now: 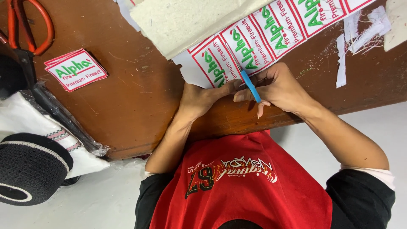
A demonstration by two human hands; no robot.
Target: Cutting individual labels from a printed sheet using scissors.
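**Blue-handled cutter held at near edge of patch strip**

The right hand [277, 87] has its grip closed round a slim blue-handled cutter [251, 86], the tip set on the strip of embroidered patches [263, 36]. The left hand [203, 98] pinches the strip's near end between thumb and fingers, just beside the cutter.

The strip is white cloth with red-bordered rectangles and green and red stitching, running diagonally toward the far right. It lies on a brown wooden worktop [135, 93], scuffed and littered with thread. Both hands work close to the worktop's near edge.

A loose stack of cut patches [75, 70] sits well apart to the left, with bare wood between. Orange-handled scissors [27, 25] lie at the far left corner. Rough off-white fabric [186, 21] overlaps the strip's far side. White offcuts [360, 34] lie to the right.
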